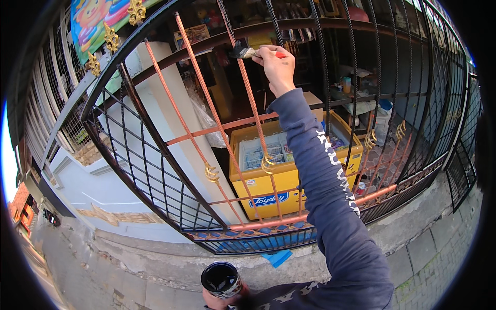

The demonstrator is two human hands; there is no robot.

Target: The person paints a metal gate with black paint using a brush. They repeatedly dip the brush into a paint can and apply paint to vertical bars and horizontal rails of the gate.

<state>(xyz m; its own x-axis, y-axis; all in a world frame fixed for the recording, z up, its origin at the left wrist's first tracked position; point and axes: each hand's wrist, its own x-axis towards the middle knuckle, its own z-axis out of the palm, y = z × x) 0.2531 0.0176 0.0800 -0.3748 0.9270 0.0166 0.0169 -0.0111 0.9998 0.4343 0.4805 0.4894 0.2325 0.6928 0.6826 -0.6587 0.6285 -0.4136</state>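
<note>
Nearest, at the lower edge, the left hand (210, 300) is wrapped around a cup (235, 290) with dark, glossy liquid (219, 282) inside. Its weight probably shifts with the liquid, so it calls for a level grip around the wall, below the rim; a wet rim would likely be slippery.

Just beyond it, a blue scrap (277, 258) lies at the foot of the railing. The right arm's dark sleeve (330, 201) stretches up across the view to the right hand (276, 64), whose fingers are pinched together on the paintbrush (250, 52). The brush is up at a twisted bar (248, 93) — coppery below the bristles, dark above. It looks light, with a stiff handle and soft, dark-coated bristles that should bend under pressure; the handle is the place to hold it, clear of the wet end.

The gaps between the bars give narrow room sideways, while a crossbar (289, 23) limits it just above the brush, and gold curls (267, 165) jut out lower down. Behind the railing, well beyond the bars, stands a yellow chest freezer (245, 194) — partly hidden by the sleeve.
</note>
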